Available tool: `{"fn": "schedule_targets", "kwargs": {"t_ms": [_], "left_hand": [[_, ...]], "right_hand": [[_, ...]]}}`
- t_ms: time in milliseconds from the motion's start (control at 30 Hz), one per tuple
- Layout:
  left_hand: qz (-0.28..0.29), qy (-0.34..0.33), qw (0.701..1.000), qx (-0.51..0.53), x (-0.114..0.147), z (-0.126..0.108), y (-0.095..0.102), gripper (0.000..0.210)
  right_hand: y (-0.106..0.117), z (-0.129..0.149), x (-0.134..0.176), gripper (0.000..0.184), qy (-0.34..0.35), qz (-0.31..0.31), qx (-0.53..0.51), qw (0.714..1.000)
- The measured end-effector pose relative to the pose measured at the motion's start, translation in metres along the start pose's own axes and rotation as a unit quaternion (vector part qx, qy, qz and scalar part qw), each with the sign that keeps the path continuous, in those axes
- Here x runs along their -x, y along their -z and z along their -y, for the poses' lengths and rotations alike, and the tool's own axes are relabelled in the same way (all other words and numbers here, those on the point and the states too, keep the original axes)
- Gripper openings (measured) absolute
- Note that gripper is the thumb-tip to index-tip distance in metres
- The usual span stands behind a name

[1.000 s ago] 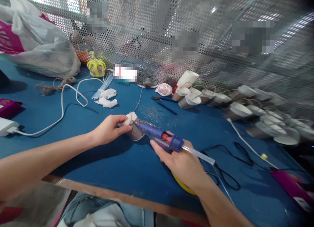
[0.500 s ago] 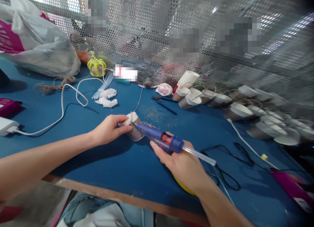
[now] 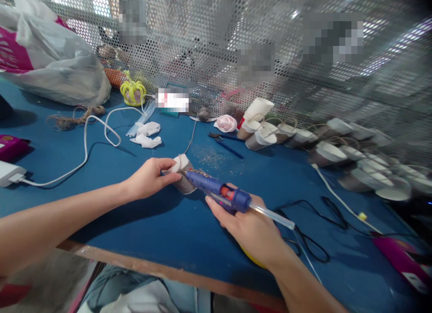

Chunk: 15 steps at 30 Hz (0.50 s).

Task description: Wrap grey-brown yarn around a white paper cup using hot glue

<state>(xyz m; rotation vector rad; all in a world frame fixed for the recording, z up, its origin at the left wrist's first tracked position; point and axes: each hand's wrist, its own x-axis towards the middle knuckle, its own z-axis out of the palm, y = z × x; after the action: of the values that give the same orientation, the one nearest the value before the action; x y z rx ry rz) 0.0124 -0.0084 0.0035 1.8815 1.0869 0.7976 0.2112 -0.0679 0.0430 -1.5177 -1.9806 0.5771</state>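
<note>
My left hand [image 3: 151,179] pinches the rim of a small paper cup [image 3: 185,183] wrapped in grey-brown cord, tilted on the blue table. My right hand [image 3: 251,225] is closed around a blue hot glue gun [image 3: 211,185], with a clear glue stick [image 3: 272,215] sticking out of its back. The gun's nozzle is at the cup's side near its white rim, close to my left fingertips. A strand of grey cord [image 3: 192,139] runs from the cup back to a small ball of cord [image 3: 204,114].
Blue-handled pliers [image 3: 227,142] lie beyond the cup. Several wrapped cups [image 3: 327,153] stand at the right, near a black cable [image 3: 308,241]. A white cable [image 3: 86,146], crumpled white scraps [image 3: 148,135] and a plastic bag [image 3: 64,74] lie left. Perforated metal mesh [image 3: 202,47] rises behind.
The glue gun and my right hand have shifted very slightly left. My left hand keeps its hold on the cup.
</note>
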Motion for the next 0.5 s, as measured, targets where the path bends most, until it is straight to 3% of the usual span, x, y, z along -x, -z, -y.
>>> {"fn": "schedule_targets", "kwargs": {"t_ms": [500], "left_hand": [[0.006,0.000,1.000,-0.007,-0.0001,-0.0002,0.0006,0.020]], "right_hand": [[0.0007,0.0049,-0.0002,0.013,0.014,0.005,0.018,1.000]]}}
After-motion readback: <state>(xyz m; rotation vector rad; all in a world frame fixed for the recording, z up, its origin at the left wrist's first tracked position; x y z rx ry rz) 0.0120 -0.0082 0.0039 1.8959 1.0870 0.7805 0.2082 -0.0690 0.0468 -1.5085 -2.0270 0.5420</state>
